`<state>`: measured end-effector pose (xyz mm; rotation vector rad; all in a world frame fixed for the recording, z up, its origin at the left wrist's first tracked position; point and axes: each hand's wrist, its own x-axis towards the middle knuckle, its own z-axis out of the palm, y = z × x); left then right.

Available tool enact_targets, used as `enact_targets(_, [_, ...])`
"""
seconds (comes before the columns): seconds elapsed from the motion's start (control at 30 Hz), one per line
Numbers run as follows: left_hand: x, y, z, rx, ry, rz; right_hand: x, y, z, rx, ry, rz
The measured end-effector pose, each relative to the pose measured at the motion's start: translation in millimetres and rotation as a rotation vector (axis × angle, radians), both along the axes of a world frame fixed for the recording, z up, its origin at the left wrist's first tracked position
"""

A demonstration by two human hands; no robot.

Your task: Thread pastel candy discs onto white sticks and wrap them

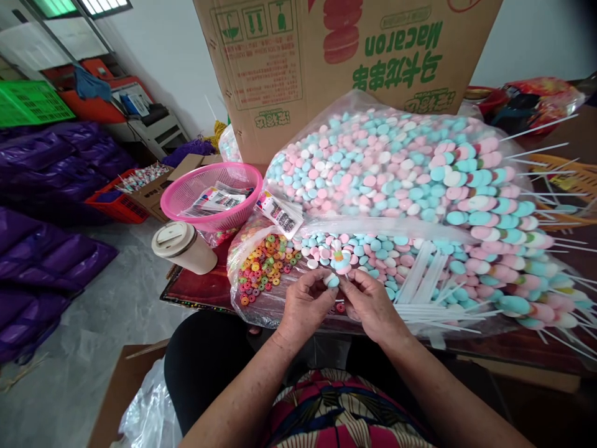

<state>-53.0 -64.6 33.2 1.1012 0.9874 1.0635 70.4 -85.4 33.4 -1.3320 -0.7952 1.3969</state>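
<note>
My left hand (303,305) pinches a light blue and white marshmallow candy (331,281) between thumb and fingers. Close beside it, my right hand (370,305) is closed on a candy skewer (342,264), whose stick is mostly hidden by the fingers. Pink, blue and an orange-green piece show at the skewer's upper end. Behind both hands lies a large clear bag of loose pink, blue and white candies (345,180). Colourful ring candies (265,267) spread to the left of my left hand. White sticks (433,312) lie to the right of my right hand.
Finished-looking skewers (489,218) are piled at the right. A pink basket (252,214) with printed packets and a lidded cup (198,252) stand at the left. A tall cardboard box (289,118) rises behind. Purple bundles (41,267) line the floor's left side.
</note>
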Motion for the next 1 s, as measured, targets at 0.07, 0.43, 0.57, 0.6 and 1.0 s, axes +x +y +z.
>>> enact_targets(0.07, [-1,3,-3.3,-0.069,-0.029,0.060,5,-6,7.0,0.030,-0.161,0.067])
enact_targets(0.43, [-8,11,-9.9,-0.079,0.070,0.240,12,-43,18.2,0.087,-1.374,0.398])
enact_targets(0.57, [-9,8,-13.8,0.030,0.202,0.250,10,-41,22.5,0.012,-1.452,0.466])
enact_targets(0.6, [-9,7,-15.2,0.074,0.246,0.256,9,-41,23.9,-0.004,-1.463,0.476])
enact_targets(1.0, [-6,0,-25.0,0.394,0.559,0.345,-18,-37,34.6,-0.055,-1.516,0.545])
